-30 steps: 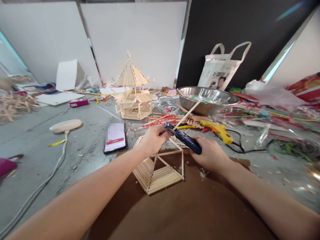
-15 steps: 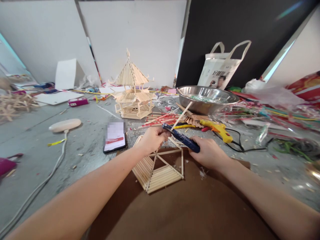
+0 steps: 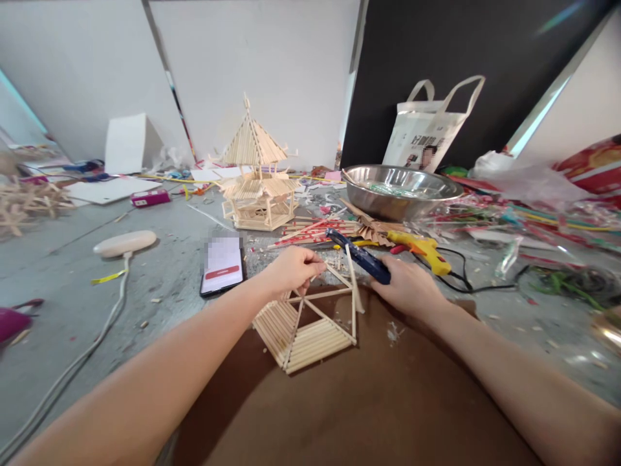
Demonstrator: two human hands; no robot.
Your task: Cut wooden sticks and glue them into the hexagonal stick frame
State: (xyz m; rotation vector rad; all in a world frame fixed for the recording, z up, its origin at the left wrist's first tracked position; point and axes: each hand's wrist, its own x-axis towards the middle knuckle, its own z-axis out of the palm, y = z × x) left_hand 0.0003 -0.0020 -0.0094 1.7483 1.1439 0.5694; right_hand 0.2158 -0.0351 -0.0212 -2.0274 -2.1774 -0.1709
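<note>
My left hand [image 3: 291, 268] is closed in a pinch above the back of a flat, many-sided wooden stick frame [image 3: 315, 346]. What its fingertips hold is mostly hidden. Rows of thin round sticks fill the frame's front and left sections; others stay open. In my right hand [image 3: 405, 285] is a dark blue pliers-like cutter [image 3: 363, 259], its tip pointing up and left, apart from my left hand. A loose wooden stick [image 3: 353, 275] stands slanted at the frame's right back corner, just below the cutter. The frame rests on a brown board [image 3: 339, 414].
Behind stands a stick pagoda model [image 3: 259, 188]. A phone [image 3: 222, 268] lies left of the frame, a white corded device [image 3: 125, 244] farther left. Rightward are a yellow glue gun [image 3: 422, 249] with black cord, a metal basin [image 3: 402, 194] and a tote bag [image 3: 420, 133].
The long stick that stood up in the cutter's jaws has dropped away and now leans below it. The cutter has moved slightly right, away from my left hand.
</note>
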